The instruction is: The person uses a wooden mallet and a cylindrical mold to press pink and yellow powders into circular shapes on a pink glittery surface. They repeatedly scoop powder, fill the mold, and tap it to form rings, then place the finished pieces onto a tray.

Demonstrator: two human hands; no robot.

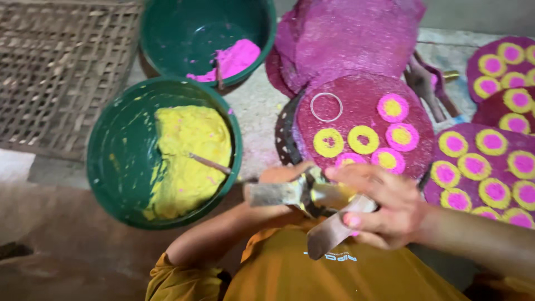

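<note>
The right hand (384, 209) is curling its fingers around a small metal tool (312, 195), its fingertips stained pink, and is holding it low in the view, just in front of the nearest dark red disc (362, 125) and above the orange shirt (334, 273). The left hand (284, 181) is lying mostly hidden behind the tool; it seems to be gripping the grey end, but how its fingers are set cannot be told. The tool's grey, flat-looking part is running roughly left to right, its long axis near level and pointing towards the green bowl of yellow paste (164, 150), while a second flat strip is slanting down and to the left from under the right hand. Yellow paste is clinging to the tool where the two hands are meeting. The disc just beyond is carrying yellow rings, some filled with pink, and one bare white ring outline. A thin stick is resting in the yellow paste. Behind that sits a second green bowl with pink paste (209, 36). More decorated discs (479, 167) are lying to the right, plain pink discs (351, 39) are stacked behind, and a woven mat (56, 67) is lying at the far left.
</note>
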